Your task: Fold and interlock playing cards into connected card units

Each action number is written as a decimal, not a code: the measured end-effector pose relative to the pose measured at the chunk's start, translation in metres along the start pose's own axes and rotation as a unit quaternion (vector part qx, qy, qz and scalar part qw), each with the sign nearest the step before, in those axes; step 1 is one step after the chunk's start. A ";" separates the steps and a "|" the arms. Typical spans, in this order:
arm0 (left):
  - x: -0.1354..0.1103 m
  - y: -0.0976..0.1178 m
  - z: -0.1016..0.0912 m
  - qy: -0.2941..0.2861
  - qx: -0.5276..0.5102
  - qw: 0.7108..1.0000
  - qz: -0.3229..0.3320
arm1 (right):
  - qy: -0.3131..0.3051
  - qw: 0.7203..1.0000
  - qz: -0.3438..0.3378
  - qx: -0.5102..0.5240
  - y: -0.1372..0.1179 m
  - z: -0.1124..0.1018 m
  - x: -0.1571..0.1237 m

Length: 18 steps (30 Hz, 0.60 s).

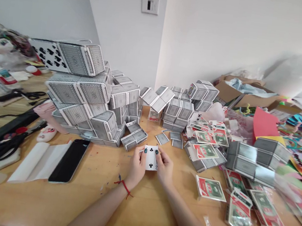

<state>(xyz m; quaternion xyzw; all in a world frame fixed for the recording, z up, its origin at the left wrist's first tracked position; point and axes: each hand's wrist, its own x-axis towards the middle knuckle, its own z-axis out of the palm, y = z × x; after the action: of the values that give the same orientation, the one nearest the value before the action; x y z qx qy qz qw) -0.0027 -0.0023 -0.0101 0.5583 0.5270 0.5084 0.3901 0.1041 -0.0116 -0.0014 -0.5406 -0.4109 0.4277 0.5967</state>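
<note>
Between my two hands is a playing card (151, 160), face up, a two of clubs; whether more cards lie under it I cannot tell. My left hand (137, 164) pinches its left edge, thumb on top. The right edge is gripped by my right hand (165, 167), thumb also on the face. Just beyond my hands lie a few loose grey-backed cards (162, 139) and a folded card piece (134, 136). Behind these stand blocks built of joined cards, a tall stack (91, 93) on the left and a lower one (178, 111) toward the right.
Red and green card boxes (210, 189) are scattered at the right, near more card blocks (242, 159). On the left lie a black phone (69, 161), white paper (31, 160) and black scissors (8, 145). A cardboard box (241, 96) sits at the back right by the wall.
</note>
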 end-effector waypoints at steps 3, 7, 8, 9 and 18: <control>0.000 0.000 -0.001 0.023 0.040 0.999 0.024 | 0.002 1.000 0.005 -0.013 0.001 0.000 -0.001; -0.001 -0.002 -0.002 0.029 0.056 0.997 0.038 | 0.007 1.000 0.010 -0.022 0.002 0.001 -0.002; -0.002 -0.003 -0.002 0.030 0.057 0.997 0.039 | 0.007 1.000 0.009 -0.021 0.003 0.001 -0.002; -0.002 -0.004 -0.002 0.031 0.056 0.997 0.039 | 0.007 1.000 0.009 -0.020 0.004 0.001 -0.002; -0.004 0.000 -0.001 0.027 -0.011 0.999 0.021 | -0.044 0.996 0.012 0.078 -0.001 0.002 -0.003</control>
<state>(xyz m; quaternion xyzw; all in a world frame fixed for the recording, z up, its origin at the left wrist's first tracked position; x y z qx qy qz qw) -0.0032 -0.0059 -0.0107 0.5509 0.5201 0.5369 0.3711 0.1016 -0.0135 0.0001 -0.4775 -0.3961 0.4889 0.6132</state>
